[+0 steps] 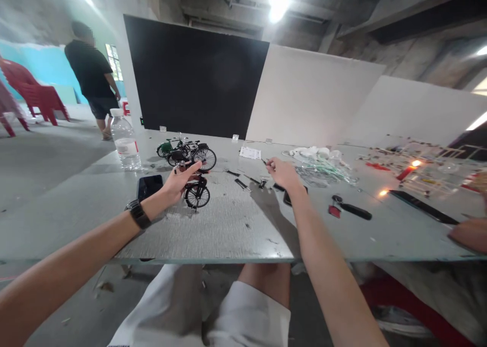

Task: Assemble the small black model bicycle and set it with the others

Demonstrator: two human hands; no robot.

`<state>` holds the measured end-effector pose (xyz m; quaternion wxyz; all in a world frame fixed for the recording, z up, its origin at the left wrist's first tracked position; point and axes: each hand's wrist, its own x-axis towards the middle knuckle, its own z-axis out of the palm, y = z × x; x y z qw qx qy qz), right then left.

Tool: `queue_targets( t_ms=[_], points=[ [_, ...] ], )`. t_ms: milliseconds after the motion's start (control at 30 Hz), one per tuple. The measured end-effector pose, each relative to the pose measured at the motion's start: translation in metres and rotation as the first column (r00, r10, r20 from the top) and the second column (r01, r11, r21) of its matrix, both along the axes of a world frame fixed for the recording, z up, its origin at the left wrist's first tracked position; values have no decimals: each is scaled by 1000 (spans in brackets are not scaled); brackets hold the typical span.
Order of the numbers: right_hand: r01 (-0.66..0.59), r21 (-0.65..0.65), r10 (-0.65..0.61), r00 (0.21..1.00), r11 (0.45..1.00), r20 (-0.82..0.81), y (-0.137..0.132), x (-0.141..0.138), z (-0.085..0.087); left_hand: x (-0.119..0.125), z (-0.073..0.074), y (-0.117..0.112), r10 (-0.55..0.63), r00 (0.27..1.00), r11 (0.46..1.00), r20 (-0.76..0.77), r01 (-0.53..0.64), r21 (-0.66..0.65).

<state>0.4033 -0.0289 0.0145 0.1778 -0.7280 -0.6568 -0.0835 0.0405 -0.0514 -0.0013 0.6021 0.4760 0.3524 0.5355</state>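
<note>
The left hand (pixel 178 180) hangs just above and to the left of a model bicycle (pixel 197 195), a black miniature standing upright on the table (pixel 228 230). Its fingers are half curled in a narrow grip, and a tiny dark part may sit at the fingertips (pixel 178 168), but it is too small to be sure. A black watch (pixel 139 214) circles that wrist, and a phone (pixel 149 186) lies just left of the bicycle.

The right hand (pixel 279 173) is to the bicycle's right, its fingers (pixel 269 163) pinched narrowly. A small dark piece (pixel 263 161) shows at their tips, though I cannot tell whether it is held. Below that hand lies a dark object (pixel 292 197), partly hidden.

Small black parts (pixel 241 184) are scattered between the hands. Behind the bicycle stand two more models, one green (pixel 171 147) and one black (pixel 192 155). Further left is a water bottle (pixel 125 140). To the far right are a black-handled tool (pixel 355 211), a clear plastic bag (pixel 323 167) and another person's hand (pixel 467 235). Well behind, left of the bicycle, a person (pixel 89 68) in black stands beside red chairs (pixel 30 91).
</note>
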Motion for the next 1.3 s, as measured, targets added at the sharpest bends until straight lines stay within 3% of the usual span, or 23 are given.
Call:
queue_targets(
  t_ms=[233,567,900,1100,1300],
  points=[
    [-3,-251,5,1000,968,7,2,20,-8,-1,-4,1,-36,999,999,-29,36,4],
    [-200,-332,192,980,922,-58,9,12,-17,0,-6,2,-42,999,999,-24,42,-1],
    [-185,-272,198,980,944,20,22,5,-30,0,-6,2,-41,999,999,-11,41,7],
    [-217,-188,238,966,958,98,18,-12,-23,-8,6,5,-1,1000,997,22,-1,71],
    [-269,-164,271,962,949,-11,10,-29,-14,-24,20,20,114,992,982,49,-120,149]
  ],
)
